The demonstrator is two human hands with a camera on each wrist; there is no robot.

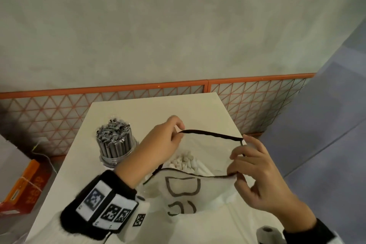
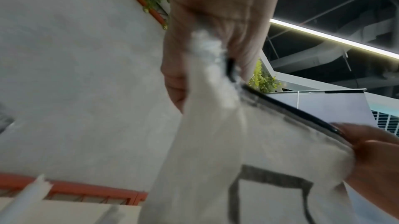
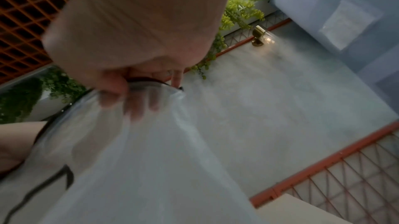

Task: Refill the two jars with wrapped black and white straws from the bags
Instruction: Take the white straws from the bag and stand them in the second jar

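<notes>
1. In the lower centre of the head view, a translucent bag (image 1: 184,184) with a black-edged mouth is held open above the white bench (image 1: 83,164).
2. The left hand (image 1: 158,144) is at the middle of the frame; its fingers (image 1: 179,125) pinch the far edge of the bag's mouth.
3. The right hand (image 1: 255,168) is at the right of centre. Its fingers are curled and pinch the right corner of the mouth, on both the far and the near edge (the left wrist view shows this hand (image 2: 375,162) gripping the black rim).
4. Inside the open bag, white straws (image 1: 184,161) lie in a bundle, and their ends are visible through the mouth.
5. A clear jar (image 1: 116,144) stands upright on the bench at the left of centre, just beside the left hand, packed full with black straws (image 1: 114,132) in wrappers.
6. The second jar I cannot find in any view.
7. A wristband with printed square markers (image 1: 99,204) is at the lower left, on the left forearm.
8. An orange mesh fence (image 1: 59,109) runs behind the bench, and a red and orange box (image 1: 23,184) lies on the floor at the left edge.
</notes>
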